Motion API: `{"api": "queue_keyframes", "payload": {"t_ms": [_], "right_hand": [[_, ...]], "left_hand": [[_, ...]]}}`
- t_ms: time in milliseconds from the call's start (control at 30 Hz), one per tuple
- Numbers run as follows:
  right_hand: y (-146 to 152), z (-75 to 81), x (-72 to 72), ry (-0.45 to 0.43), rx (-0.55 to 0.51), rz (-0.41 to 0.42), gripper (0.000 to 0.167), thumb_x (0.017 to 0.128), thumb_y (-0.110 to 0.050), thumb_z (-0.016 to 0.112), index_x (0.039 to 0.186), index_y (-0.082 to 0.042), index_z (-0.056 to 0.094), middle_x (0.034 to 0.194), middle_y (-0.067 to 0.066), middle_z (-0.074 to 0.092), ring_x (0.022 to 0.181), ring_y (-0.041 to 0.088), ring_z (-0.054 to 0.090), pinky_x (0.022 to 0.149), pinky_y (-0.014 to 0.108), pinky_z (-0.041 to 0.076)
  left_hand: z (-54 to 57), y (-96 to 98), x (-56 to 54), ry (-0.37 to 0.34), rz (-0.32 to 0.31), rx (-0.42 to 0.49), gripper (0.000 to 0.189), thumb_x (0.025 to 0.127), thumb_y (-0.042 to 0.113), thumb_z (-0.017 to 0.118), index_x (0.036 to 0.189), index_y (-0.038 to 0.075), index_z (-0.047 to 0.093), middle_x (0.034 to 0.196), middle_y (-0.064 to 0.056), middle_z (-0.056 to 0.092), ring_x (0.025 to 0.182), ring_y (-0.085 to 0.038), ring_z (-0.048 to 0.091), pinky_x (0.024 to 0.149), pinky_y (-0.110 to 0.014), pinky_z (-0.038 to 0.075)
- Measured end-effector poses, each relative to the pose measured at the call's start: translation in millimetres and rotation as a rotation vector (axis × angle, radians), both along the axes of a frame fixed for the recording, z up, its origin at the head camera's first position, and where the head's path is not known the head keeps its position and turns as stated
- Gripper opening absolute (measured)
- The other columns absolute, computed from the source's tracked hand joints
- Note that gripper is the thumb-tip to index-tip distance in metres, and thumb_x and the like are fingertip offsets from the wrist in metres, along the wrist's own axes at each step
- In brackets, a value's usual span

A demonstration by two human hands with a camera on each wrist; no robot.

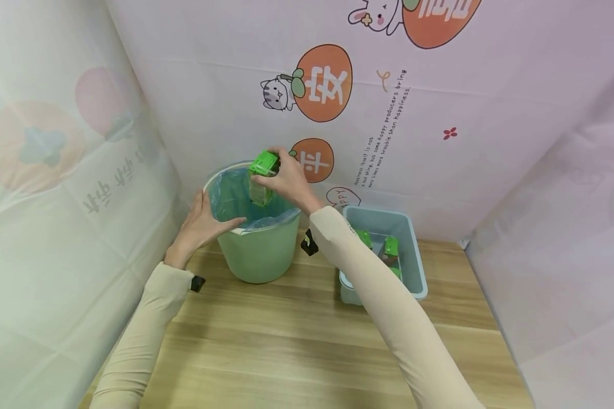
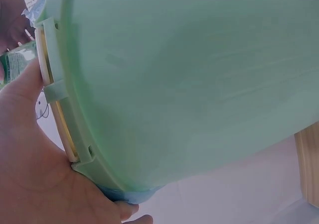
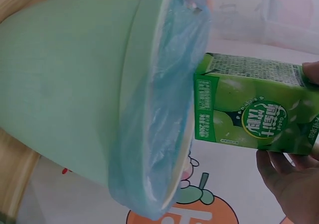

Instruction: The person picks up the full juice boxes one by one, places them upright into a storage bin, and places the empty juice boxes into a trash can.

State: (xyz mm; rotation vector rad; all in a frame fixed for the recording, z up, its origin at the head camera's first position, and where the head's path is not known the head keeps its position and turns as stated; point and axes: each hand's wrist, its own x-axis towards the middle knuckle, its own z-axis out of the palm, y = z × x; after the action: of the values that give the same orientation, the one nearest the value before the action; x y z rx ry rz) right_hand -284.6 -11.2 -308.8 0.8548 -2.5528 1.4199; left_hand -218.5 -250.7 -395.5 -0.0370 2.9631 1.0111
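A green juice box (image 1: 260, 193) is tilted over the mouth of a light green bin (image 1: 258, 255). My right hand (image 1: 291, 180) grips the box near its upper end, thumb on one side and fingers on the other. In the right wrist view, the printed front of the juice box (image 3: 254, 109) shows close beside the bin's rim. A blue plastic bag (image 3: 164, 104) lines the bin and folds over its edge. My left hand (image 1: 199, 224) rests on the bin's near-left rim, fingers spread along the outside and thumb over the front edge.
A blue-grey plastic basket (image 1: 414, 258) stands right of the bin, holding several green boxes (image 1: 390, 247) partly hidden by my right sleeve. Both stand on a wooden table (image 1: 266, 341). Printed white cloth (image 1: 225, 85) walls the back, left and right sides.
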Motion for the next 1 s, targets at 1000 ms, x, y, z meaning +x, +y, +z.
{"api": "queue_keyframes", "payload": {"t_ms": [1000], "right_hand": [[-28, -21.9, -19.0, 0.004, 0.061, -0.027, 0.077, 0.095, -0.023, 0.083, 0.155, 0.0, 0.039, 0.141, 0.019, 0.056, 0.123, 0.029, 0.06, 0.097, 0.035, 0.057]], "left_hand": [[-3.0, -3.1, -1.7, 0.024, 0.015, 0.005, 0.137, 0.087, 0.082, 0.064, 0.166, 0.004, -0.017, 0.173, -0.016, -0.022, 0.157, -0.055, -0.001, 0.121, -0.072, 0.018]]}}
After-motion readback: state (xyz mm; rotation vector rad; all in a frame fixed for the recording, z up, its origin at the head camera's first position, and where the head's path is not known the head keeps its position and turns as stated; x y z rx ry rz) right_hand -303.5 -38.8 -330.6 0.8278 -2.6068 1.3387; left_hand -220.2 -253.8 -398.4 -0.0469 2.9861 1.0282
